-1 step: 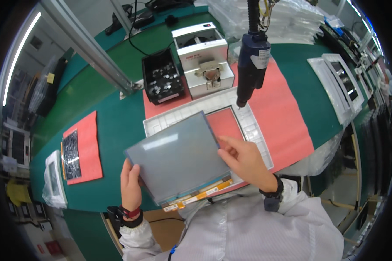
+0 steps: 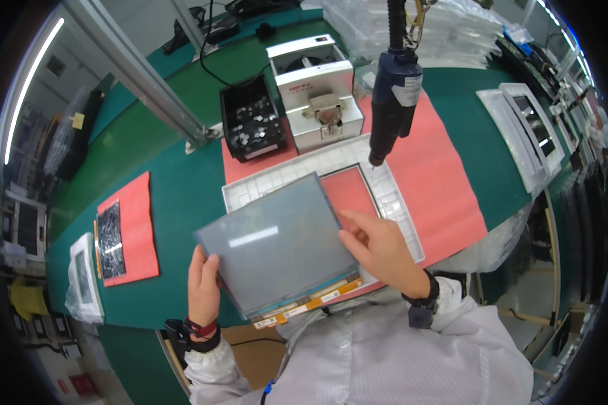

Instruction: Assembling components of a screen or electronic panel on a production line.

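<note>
Between my hands is a grey LCD panel [image 2: 277, 246], a flat glassy rectangle with an orange-and-white strip along its near edge. My left hand [image 2: 203, 287] grips its left edge, thumb on top. At the right edge, my right hand [image 2: 380, 246] pinches it between thumb and bent fingers. Tilted, the panel hangs over a white rectangular frame [image 2: 392, 196] and covers much of it. The frame lies on a pink foam sheet [image 2: 446, 182]. Just above the frame's far right corner hangs a dark electric screwdriver [image 2: 393, 101], bit pointing down.
Behind the frame stand a black bin [image 2: 251, 118] of small parts and a silver screw feeder [image 2: 317, 94]. Another dark panel [image 2: 111, 239] rests on pink foam at left, beside a wrapped white frame [image 2: 83, 277]. More white frames [image 2: 520, 135] lie at far right. A metal post [image 2: 138, 74] rises at back left.
The hanging screwdriver has swayed slightly to the right. The light reflection on the panel has shifted as its tilt changes a little. Both hands keep their hold.
</note>
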A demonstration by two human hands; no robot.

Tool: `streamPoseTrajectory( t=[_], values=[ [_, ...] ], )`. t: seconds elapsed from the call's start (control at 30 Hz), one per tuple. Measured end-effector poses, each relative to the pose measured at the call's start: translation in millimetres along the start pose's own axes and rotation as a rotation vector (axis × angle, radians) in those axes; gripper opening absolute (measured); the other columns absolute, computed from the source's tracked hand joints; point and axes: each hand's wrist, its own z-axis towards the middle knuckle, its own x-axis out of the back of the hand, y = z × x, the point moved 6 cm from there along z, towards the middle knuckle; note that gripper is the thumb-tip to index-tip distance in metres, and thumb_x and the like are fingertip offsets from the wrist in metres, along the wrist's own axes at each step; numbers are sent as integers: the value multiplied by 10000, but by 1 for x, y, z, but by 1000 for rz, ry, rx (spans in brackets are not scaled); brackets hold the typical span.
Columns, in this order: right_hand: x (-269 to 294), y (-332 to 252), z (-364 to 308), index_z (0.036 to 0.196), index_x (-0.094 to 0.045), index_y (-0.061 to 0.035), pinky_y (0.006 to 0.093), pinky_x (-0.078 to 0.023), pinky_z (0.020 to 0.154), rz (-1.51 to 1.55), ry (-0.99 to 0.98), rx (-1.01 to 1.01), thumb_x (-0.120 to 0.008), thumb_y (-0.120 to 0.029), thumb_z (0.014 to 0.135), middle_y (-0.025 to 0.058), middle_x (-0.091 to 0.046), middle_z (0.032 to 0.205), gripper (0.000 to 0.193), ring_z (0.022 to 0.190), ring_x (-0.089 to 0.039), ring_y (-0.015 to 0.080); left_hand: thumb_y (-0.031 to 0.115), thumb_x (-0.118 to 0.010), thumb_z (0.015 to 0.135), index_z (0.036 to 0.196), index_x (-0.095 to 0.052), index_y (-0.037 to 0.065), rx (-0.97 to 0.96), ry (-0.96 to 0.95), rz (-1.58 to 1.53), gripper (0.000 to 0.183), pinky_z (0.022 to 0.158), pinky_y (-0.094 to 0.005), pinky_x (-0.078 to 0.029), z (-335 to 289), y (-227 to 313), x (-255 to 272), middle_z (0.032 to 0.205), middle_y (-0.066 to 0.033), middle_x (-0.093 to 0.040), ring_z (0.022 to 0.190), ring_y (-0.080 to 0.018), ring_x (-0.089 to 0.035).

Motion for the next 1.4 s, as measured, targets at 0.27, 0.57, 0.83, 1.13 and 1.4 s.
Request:
streamPoseTrajectory(
  t=[0.27,0.57,0.83,1.13,1.4],
  values=[
    [-6,-4,4,1028,-590,4,453,-484,599,-330,72,160,-620,-141,890,186,-642,804,202,698,-631,383,146,-463,1013,1212,-524,10,57,-175,-16,248,496,-202,-426,22,4,-6,883,-17,-620,611,-36,-526],
    [-26,-3,4,1047,-591,-22,440,-519,612,-715,-37,66,-611,-255,906,150,-672,858,273,721,-657,344,129,-445,1031,1307,-485,-33,-21,-286,-195,322,942,-258,-446,32,-15,-9,1193,-79,-617,1064,-112,-570],
    [-25,-7,6,1160,-584,-46,440,-511,598,-850,-83,74,-613,-246,902,139,-663,831,328,710,-654,334,186,-479,1027,1258,-514,15,42,-287,-73,290,584,-169,-410,36,-27,-5,895,13,-613,695,-31,-522],
    [18,-66,-7,1171,-622,-52,413,-513,623,-676,-235,153,-643,-187,887,135,-662,855,316,741,-663,305,264,-585,980,1037,-522,-64,109,-401,42,339,498,-243,-533,50,-13,18,708,-93,-636,569,-147,-655],
    [-23,-175,12,1058,-620,-35,394,-500,607,-621,-635,346,-661,-90,848,123,-657,853,221,723,-646,320,186,-512,983,1048,-544,-38,184,-460,-216,235,624,-299,-598,77,-30,38,862,-90,-617,721,-190,-689]
  ],
)
